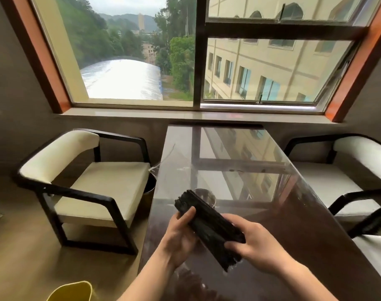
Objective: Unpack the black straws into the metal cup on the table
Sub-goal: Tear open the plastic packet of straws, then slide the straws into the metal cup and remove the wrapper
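Both hands grasp the bundle of black straws point(209, 227): left hand point(181, 235) near its far end, right hand point(254, 246) at its near end, the metal cup point(206, 195) just beyond.

Two bare forearms enter from 6 o'clock; no sleeves, watch or rings show. Left hand point(181, 233) and right hand point(253, 244) are ungloved, nails short.

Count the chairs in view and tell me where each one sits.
2. One cream-cushioned chair stands left of the table; the other chair stands right of it, partly cut off by the frame edge. More may lie out of view.
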